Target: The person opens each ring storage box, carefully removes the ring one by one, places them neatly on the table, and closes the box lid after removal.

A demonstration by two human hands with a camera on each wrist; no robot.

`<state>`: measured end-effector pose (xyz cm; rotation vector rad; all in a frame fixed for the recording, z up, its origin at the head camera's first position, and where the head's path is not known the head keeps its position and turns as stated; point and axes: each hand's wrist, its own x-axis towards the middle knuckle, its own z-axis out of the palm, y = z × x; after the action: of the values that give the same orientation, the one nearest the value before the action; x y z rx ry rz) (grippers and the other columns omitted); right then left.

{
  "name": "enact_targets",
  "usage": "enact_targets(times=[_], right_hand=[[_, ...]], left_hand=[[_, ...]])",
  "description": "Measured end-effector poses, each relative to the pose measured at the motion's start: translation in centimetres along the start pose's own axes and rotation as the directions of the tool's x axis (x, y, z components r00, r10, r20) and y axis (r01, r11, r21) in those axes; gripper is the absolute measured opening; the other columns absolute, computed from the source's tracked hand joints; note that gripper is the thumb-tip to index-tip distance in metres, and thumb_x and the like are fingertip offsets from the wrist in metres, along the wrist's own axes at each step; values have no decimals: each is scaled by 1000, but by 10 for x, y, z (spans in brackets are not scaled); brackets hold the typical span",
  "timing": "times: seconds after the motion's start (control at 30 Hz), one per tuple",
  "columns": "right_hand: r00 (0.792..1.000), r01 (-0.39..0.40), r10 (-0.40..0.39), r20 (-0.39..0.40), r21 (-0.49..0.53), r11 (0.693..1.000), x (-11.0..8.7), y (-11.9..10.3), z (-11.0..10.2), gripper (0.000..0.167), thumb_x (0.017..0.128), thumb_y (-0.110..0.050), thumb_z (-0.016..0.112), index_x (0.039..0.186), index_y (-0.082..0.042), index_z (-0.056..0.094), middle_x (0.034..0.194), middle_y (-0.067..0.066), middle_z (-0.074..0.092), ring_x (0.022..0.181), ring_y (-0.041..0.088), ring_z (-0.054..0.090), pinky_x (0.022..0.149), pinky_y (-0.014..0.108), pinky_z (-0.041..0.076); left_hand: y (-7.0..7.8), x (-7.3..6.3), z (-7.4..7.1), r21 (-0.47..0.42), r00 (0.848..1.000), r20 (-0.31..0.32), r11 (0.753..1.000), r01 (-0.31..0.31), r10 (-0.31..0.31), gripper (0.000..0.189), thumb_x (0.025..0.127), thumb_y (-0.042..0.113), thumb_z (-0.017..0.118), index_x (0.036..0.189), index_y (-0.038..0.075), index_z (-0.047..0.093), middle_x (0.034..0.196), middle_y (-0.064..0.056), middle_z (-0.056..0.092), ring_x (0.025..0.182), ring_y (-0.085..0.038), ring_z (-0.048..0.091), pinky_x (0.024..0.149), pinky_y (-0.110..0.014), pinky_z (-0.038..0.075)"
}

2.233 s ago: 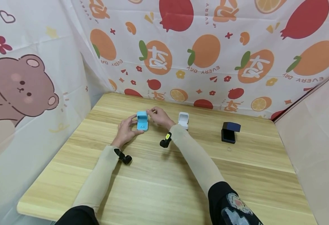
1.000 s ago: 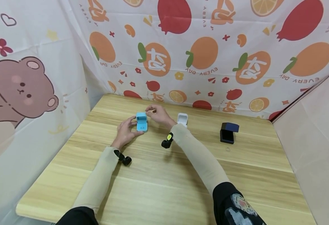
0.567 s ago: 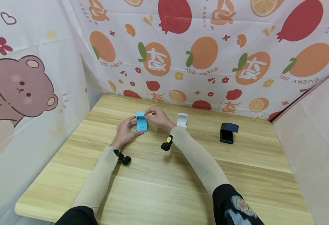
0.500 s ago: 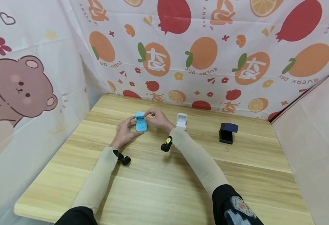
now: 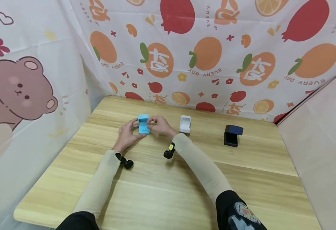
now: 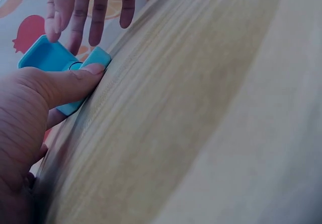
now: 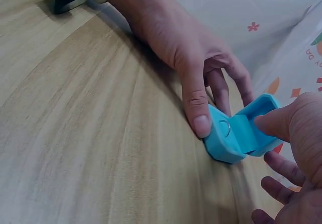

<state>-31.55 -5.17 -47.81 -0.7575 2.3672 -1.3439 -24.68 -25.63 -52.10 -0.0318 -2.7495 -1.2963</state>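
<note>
A light blue ring box (image 5: 143,124) stands with its lid raised on the wooden table. My left hand (image 5: 126,135) grips its base, thumb on the front edge and fingers round the far side. In the right wrist view a thin silver ring (image 7: 228,128) sits upright in the box's slot. My right hand (image 5: 160,126) is at the right side of the box; in the right wrist view one digit overlaps the inside of the lid (image 7: 265,128). Its fingers (image 6: 98,17) hang fairly straight and spread in the left wrist view, with nothing seen between them.
A white ring box (image 5: 185,124) stands lid up, right of my right hand. Farther right is a dark navy box (image 5: 232,135), also with its lid raised. A small ring (image 5: 231,152) lies in front of it. A printed cloth (image 5: 208,70) hangs behind the table (image 5: 162,191).
My right hand has come down and towards me along the box's right side. The ring earlier seen at its fingers no longer shows there. The left hand keeps its grip.
</note>
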Motion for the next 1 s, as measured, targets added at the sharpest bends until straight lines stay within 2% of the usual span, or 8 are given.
enact_targets(times=[0.13, 0.23, 0.37, 0.43, 0.47, 0.57, 0.67, 1.0], right_hand=[[1000, -9, 9, -11, 12, 1000, -2, 0, 3, 11, 97, -13, 67, 106, -8, 72, 139, 6, 65, 139, 29, 51, 119, 50, 37], [1000, -16, 16, -10, -13, 1000, -2, 1, 5, 11, 97, -14, 67, 106, -10, 73, 140, 5, 65, 136, 24, 53, 117, 45, 39], [1000, -26, 25, -17, -50, 998, -1, 3, 7, 11, 96, -16, 68, 106, -13, 73, 134, 3, 67, 115, 16, 59, 103, 36, 48], [999, -29, 28, -25, -56, 998, -1, 4, 9, 11, 96, -16, 69, 106, -13, 73, 131, 3, 69, 104, 17, 59, 98, 38, 50], [999, -32, 30, -30, -59, 998, -1, 4, 9, 11, 95, -16, 69, 105, -13, 73, 131, 3, 69, 103, 16, 60, 102, 42, 48], [998, -39, 36, -42, -78, 996, -1, 5, 12, 11, 95, -18, 70, 104, -14, 74, 130, 2, 70, 113, 18, 63, 116, 58, 33], [998, -49, 43, -53, -117, 992, -1, 5, 14, 9, 95, -21, 71, 102, -16, 75, 131, 0, 71, 130, 22, 60, 118, 68, 20], [996, -64, 51, -74, -181, 981, 0, 5, 23, 7, 94, -26, 72, 97, -21, 76, 134, -4, 70, 131, 25, 57, 106, 57, 29]], left_hand=[[-1, 1, 0, 14, 1000, -4, 1000, -8, 8, 94, 82, 38, 85, 157, 16, 34, 143, -14, 62, 150, -40, 27, 121, -62, 6], [-1, 1, 0, 21, 1000, -8, 1000, -8, 8, 94, 81, 38, 86, 157, 15, 34, 142, -14, 63, 150, -40, 28, 121, -62, 7], [0, 0, 0, 21, 1000, -11, 1000, -9, 9, 95, 81, 38, 86, 157, 15, 35, 142, -14, 63, 149, -41, 30, 120, -62, 9], [0, 0, 0, 24, 1000, -12, 1000, -10, 10, 95, 81, 38, 86, 157, 14, 34, 143, -14, 62, 149, -42, 29, 120, -63, 9], [0, 0, 0, 24, 1000, -12, 1000, -10, 11, 95, 81, 38, 86, 157, 14, 34, 143, -15, 62, 149, -42, 29, 120, -63, 9], [1, -1, -1, 29, 1000, -11, 1000, -5, 5, 94, 82, 38, 86, 157, 14, 34, 143, -15, 62, 150, -42, 28, 122, -62, 7], [3, -2, -1, 28, 1000, -8, 1000, 0, 0, 94, 82, 37, 85, 157, 15, 34, 143, -15, 62, 150, -42, 28, 122, -62, 7], [3, -3, 0, 49, 1000, -22, 999, -6, 7, 93, 82, 38, 85, 156, 14, 35, 141, -15, 63, 148, -43, 30, 122, -62, 8]])
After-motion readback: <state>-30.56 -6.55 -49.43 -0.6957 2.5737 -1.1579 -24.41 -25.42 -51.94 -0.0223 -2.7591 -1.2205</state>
